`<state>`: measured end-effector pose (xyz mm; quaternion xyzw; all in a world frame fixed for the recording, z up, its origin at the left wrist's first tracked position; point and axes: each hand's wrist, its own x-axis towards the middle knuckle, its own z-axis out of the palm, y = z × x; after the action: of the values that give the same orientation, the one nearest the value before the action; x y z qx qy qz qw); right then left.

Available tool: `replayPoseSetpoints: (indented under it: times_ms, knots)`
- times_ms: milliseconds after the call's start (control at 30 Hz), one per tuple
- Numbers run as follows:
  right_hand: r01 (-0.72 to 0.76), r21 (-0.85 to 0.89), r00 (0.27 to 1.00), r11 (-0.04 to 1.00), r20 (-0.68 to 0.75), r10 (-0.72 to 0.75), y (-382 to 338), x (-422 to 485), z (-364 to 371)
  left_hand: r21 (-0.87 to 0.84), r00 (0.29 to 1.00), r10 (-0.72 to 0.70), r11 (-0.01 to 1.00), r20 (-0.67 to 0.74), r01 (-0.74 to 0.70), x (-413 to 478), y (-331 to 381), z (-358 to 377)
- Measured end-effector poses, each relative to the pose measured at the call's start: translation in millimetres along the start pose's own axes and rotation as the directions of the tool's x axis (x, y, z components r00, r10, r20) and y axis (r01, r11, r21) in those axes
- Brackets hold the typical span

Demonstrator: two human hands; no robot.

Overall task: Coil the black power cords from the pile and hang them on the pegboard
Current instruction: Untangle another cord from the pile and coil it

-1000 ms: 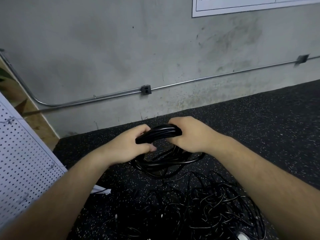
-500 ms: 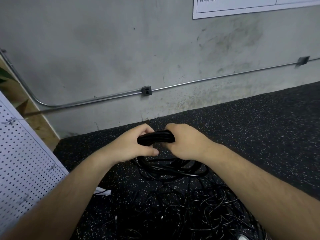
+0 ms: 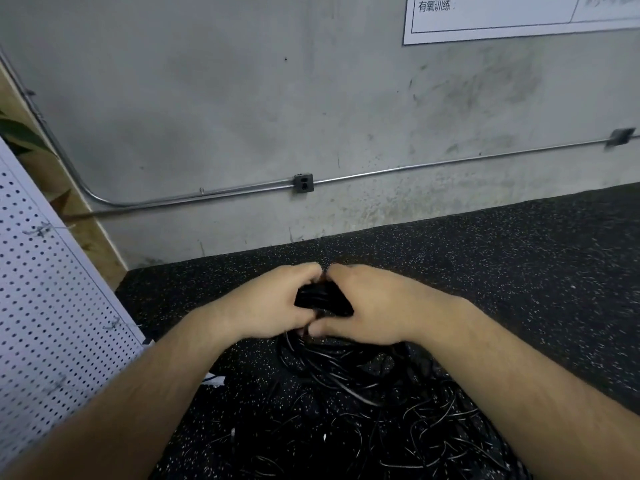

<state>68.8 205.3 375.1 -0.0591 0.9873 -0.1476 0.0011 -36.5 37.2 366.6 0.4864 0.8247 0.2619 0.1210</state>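
Item one: coiled black power cord (image 3: 320, 299), its loops gathered into a tight bunch and held above the speckled black rubber floor (image 3: 519, 271), short of the floor's far edge where it meets the wall. My left grip (image 3: 273, 303) has fingers and thumb curled round the left side of the coil, clasping it. My right grip (image 3: 374, 306) is wrapped round the right side of the same coil, thumb low, fingertips close to those of the left over the top. Only a small dark patch of cord shows between the two. Further loops hang below both grips towards the floor. Item two: pile of black cords (image 3: 363, 410), loose and tangled, lying on the floor beneath and between my forearms and running out of view at the near edge. Item three: white pegboard (image 3: 45, 306), along the floor's left edge, bearing a few small grey fittings too blurred to name. Small white object (image 3: 214, 378) on the floor at the pegboard's foot, partly hidden by my left forearm. Background: stained grey concrete wall (image 3: 242, 98); metal conduit (image 3: 207, 197) running along it low down; dark outlet box (image 3: 304, 182) on the conduit; white printed sheet (image 3: 519, 15) at the upper right; green leaf (image 3: 20, 136) and wooden board (image 3: 93, 237) behind the pegboard.
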Motion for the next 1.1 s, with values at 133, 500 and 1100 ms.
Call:
replayPoseSetpoints:
  times_ms: [133, 500, 1100]
  knots:
    - [0.058, 0.108, 0.984, 0.993, -0.176, -0.038, 8.4, 8.5, 2.3, -0.134, 0.969, -0.05, 0.991, -0.243, 0.018, -0.1, -3.4, -5.4]
    - [0.171, 0.454, 0.834, 0.874, -0.539, 0.117, 15.5, 9.9, 1.8, -0.794, 0.94, -0.205, 0.6, -0.272, -0.099, 0.2, 0.0, 17.7]
    - [0.091, 0.952, 0.951, 0.294, -0.17, 0.257, 6.9, 7.8, 13.0, -0.965, 0.886, -0.41, 0.23, -0.216, -0.129, 0.9, 12.2, 9.4]
